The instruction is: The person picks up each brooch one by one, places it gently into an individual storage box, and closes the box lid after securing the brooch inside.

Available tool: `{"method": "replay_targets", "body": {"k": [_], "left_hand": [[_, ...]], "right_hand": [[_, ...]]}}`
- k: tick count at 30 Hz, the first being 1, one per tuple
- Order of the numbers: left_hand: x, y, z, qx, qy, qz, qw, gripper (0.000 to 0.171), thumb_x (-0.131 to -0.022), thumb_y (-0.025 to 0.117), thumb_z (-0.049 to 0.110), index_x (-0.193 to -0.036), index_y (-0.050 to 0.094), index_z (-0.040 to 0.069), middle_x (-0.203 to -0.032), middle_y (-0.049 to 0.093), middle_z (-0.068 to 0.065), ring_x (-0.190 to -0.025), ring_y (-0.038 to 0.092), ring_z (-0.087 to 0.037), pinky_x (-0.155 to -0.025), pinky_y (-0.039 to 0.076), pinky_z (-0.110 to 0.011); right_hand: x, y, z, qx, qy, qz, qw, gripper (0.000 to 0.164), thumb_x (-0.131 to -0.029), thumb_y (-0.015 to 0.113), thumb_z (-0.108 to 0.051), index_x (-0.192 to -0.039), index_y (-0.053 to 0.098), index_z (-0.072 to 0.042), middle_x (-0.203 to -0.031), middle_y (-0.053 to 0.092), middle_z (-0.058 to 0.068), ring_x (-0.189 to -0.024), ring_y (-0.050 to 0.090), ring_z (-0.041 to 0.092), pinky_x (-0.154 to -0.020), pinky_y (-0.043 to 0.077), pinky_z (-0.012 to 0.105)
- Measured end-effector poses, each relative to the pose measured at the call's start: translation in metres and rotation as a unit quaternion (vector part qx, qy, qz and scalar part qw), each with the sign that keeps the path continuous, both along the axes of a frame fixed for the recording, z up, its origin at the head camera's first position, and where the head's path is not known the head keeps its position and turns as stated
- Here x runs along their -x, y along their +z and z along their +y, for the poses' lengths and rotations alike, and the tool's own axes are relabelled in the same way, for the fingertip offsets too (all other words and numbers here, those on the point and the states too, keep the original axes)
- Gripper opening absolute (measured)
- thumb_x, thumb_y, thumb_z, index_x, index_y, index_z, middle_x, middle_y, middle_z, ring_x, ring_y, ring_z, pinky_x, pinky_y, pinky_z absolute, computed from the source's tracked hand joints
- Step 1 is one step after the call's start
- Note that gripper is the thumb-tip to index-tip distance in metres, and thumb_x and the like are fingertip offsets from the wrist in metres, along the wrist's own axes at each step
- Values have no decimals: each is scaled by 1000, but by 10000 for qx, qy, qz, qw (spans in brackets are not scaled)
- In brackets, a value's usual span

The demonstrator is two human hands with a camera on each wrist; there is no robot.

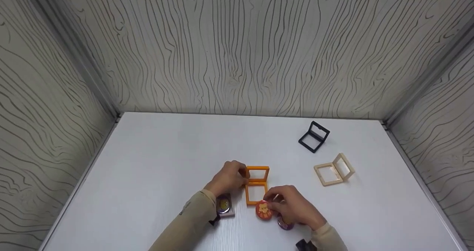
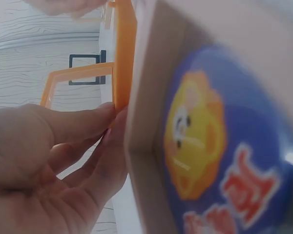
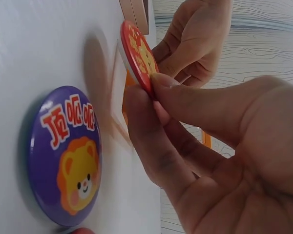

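Observation:
My left hand (image 1: 229,177) pinches the left side of an orange hinged display frame (image 1: 257,183), which stands unfolded on the table. Between the thumb and fingers of my right hand (image 1: 294,206) is a round red button badge (image 1: 263,210) with a yellow figure. It is tilted in the right wrist view, near the frame's front edge. Under the right hand lies a purple lion badge (image 3: 66,156), partly covered in the head view. Beside my left wrist sits a pale frame (image 1: 228,214) holding a similar lion badge (image 2: 195,136).
A black hinged frame (image 1: 311,141) stands unfolded at the back right of the white table (image 1: 166,147). Nearer, a cream hinged frame (image 1: 329,174) stands unfolded too. A sliver of another red thing (image 3: 82,230) shows below the purple badge. Wood-patterned panels (image 1: 237,51) enclose the table.

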State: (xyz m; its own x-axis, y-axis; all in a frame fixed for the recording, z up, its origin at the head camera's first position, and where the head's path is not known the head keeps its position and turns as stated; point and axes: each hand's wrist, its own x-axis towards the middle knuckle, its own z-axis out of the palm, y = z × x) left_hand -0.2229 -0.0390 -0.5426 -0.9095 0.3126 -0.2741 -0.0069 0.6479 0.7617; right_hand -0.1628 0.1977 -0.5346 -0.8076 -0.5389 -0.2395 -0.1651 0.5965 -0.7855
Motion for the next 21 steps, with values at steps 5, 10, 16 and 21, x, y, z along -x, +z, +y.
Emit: {"method": "replay_targets", "body": {"k": [5, 10, 16, 21], "left_hand": [[-6, 0, -4, 18, -84, -87, 9999, 5, -90, 75, 15, -93, 73, 18, -91, 61, 3, -85, 57, -18, -78, 51, -36], [-12, -1, -8, 62, -187, 43, 9998, 4, -90, 75, 17, -91, 72, 20, -90, 62, 5, -85, 57, -17, -78, 51, -37], [-21, -3, -12, 39, -201, 252, 9995, 6, -88, 77, 17, -88, 73, 21, -88, 62, 7, -84, 57, -15, -81, 52, -38], [-27, -3, -13, -27, -138, 401, 9991, 7, -87, 78, 16, -90, 74, 20, -90, 63, 8, -86, 58, -13, -83, 53, -38]], "right_hand": [[1, -1, 1, 27, -34, 225, 9997, 13, -94, 70, -20, -106, 74, -23, -99, 68, -10, -91, 64, 12, -80, 52, 31], [1, -1, 0, 124, -55, 247, 9996, 14, -93, 70, -17, -106, 74, -22, -99, 69, -7, -90, 65, 14, -79, 51, 30], [0, -1, -3, 75, -183, -10, 9998, 15, -93, 71, -19, -107, 73, -23, -101, 68, -7, -93, 64, 15, -84, 51, 40], [0, -2, -5, 116, -263, 175, 9994, 15, -93, 71, -19, -106, 74, -24, -99, 68, -7, -92, 64, 15, -83, 51, 37]]}}
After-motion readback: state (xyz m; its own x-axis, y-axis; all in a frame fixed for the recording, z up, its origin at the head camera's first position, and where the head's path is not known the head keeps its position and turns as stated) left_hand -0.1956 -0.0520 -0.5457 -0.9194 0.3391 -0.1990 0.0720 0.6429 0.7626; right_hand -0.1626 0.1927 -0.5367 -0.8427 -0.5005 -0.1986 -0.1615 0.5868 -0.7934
